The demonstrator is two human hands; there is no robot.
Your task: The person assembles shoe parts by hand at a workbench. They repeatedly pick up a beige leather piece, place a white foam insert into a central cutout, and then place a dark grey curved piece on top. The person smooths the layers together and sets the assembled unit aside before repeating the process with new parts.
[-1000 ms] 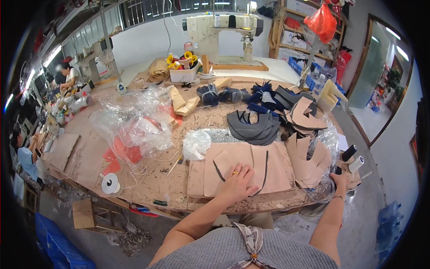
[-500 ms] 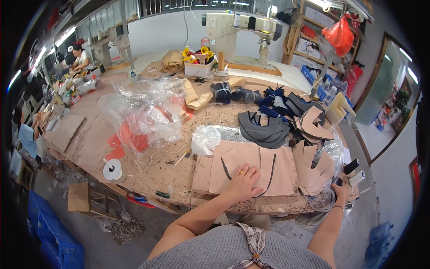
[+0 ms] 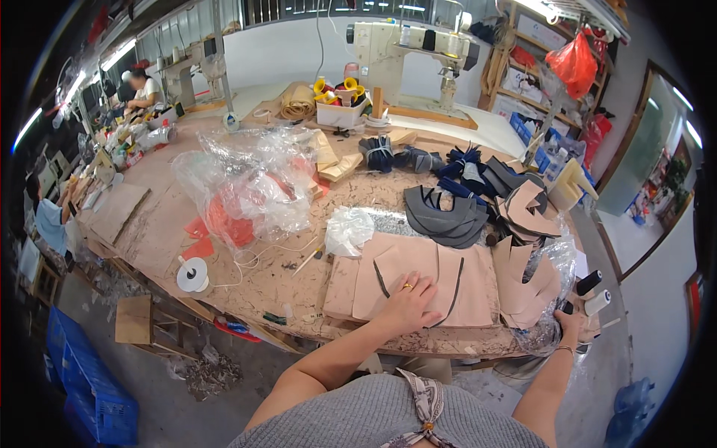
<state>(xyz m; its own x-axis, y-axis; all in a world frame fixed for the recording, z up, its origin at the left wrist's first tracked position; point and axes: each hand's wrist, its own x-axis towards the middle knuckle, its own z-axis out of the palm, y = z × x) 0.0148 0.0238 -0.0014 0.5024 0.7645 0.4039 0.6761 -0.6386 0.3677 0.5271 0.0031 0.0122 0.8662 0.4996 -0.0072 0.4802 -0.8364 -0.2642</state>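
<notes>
Cluttered bench carries beige panels beneath the left hand, loosely spread and gripping nothing, seemingly steadying them flat, as the next move likely needs; how the right hand closes, I cannot tell.

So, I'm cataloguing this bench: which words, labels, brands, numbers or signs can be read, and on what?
No text can be read.
White boxes, upper right: marks too small and blurred.
Industrial sewing machine: any lettering too small to read.
Beige sheets under the left hand: no print visible.
</notes>
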